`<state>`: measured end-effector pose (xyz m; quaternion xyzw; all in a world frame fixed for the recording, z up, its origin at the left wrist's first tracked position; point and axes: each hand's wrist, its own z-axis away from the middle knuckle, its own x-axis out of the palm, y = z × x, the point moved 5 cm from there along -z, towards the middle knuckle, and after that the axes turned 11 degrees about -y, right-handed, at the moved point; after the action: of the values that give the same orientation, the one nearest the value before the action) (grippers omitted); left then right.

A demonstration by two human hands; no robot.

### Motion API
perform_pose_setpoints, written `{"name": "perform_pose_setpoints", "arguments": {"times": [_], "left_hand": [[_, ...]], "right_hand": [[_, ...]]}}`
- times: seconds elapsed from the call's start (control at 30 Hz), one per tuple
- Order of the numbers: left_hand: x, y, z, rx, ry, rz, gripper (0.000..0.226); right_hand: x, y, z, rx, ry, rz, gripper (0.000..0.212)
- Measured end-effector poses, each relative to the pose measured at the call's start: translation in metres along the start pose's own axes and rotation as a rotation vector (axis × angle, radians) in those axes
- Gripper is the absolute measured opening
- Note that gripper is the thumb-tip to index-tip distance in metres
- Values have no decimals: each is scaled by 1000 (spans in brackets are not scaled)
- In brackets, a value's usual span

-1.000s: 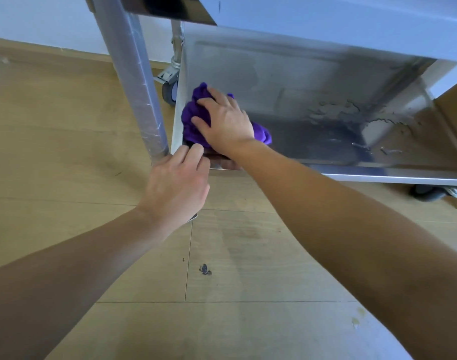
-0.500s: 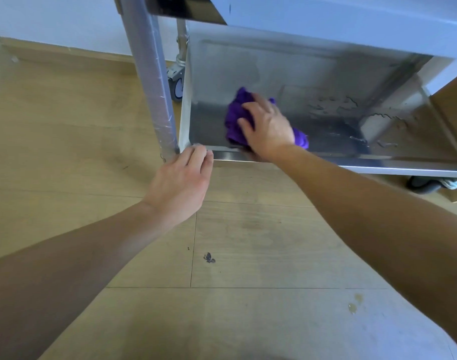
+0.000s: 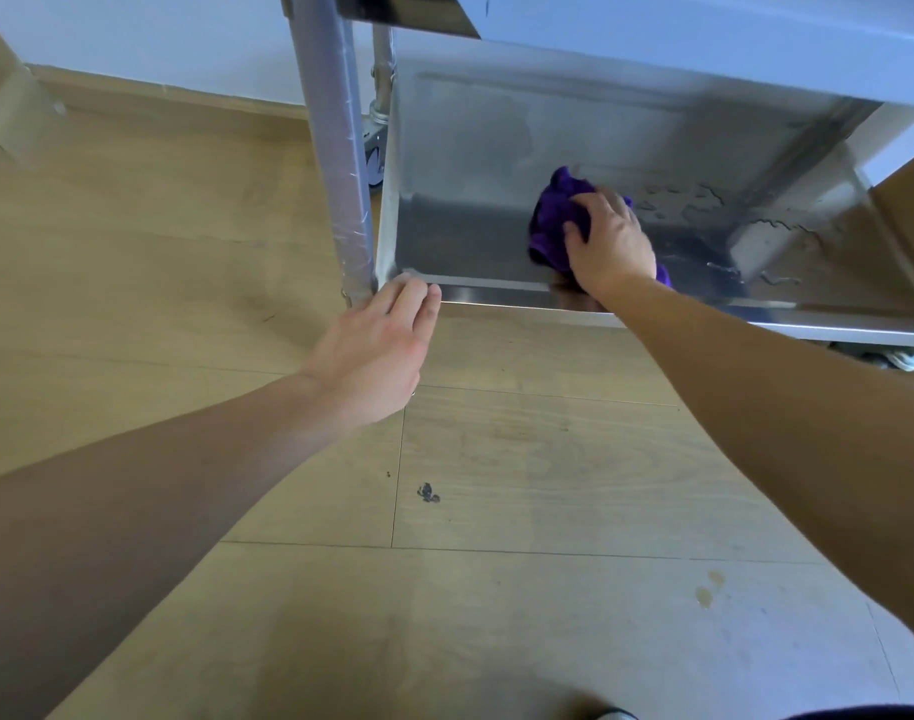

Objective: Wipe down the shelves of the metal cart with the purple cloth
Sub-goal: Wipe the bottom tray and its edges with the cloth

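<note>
right hand (image 3: 608,246) palm-down, fingers curled over crumpled purple cloth (image 3: 551,226), pressing it onto bottom shelf of steel cart (image 3: 460,241), mid-shelf near front lip | left hand (image 3: 377,350) slack, grasping nothing, fingertips on shelf's front-left corner beside round grey cart leg (image 3: 335,148) | water streaks (image 3: 688,200) right of cloth | pale wood-plank floor (image 3: 548,459) below

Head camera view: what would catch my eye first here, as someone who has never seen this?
The bright purple cloth, bunched under the right hand near the middle of the metal cart's bottom shelf, stands out against the grey steel. Water streaks glisten on the shelf to the right of it. The left hand rests its fingertips on the shelf's front left corner, beside the cart leg.
</note>
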<state>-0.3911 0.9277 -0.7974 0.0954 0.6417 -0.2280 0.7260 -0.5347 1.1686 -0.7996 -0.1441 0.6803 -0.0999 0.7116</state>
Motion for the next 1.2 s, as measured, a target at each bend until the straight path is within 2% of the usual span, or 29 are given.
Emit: {"name": "perform_pose_setpoints", "arguments": {"times": [0.1, 0.27, 0.37, 0.57, 0.7, 0.97, 1.07, 1.2], "left_hand": [[-1, 0, 1, -6, -48, 24, 75], [-3, -3, 4, -4, -83, 30, 81], [-6, -2, 3, -12, -96, 27, 77], [-24, 8, -9, -39, -36, 86, 56], [-33, 35, -22, 60, -28, 85, 59], [-48, 97, -64, 172, 27, 77, 57], [-50, 117, -81, 174, 35, 113, 56], [-49, 124, -91, 134, 62, 177, 48]], "right_hand": [[6, -19, 7, -14, -23, 62, 44], [31, -93, 24, -311, -123, 61, 49], [35, -109, 27, -364, -174, 22, 44], [20, -81, 24, -299, -163, 2, 36], [6, -46, 23, -253, -138, 38, 36], [-30, 65, 23, -43, -35, 36, 37], [-45, 108, 25, 16, 7, 56, 37], [-57, 148, 26, 192, 56, 42, 38]]}}
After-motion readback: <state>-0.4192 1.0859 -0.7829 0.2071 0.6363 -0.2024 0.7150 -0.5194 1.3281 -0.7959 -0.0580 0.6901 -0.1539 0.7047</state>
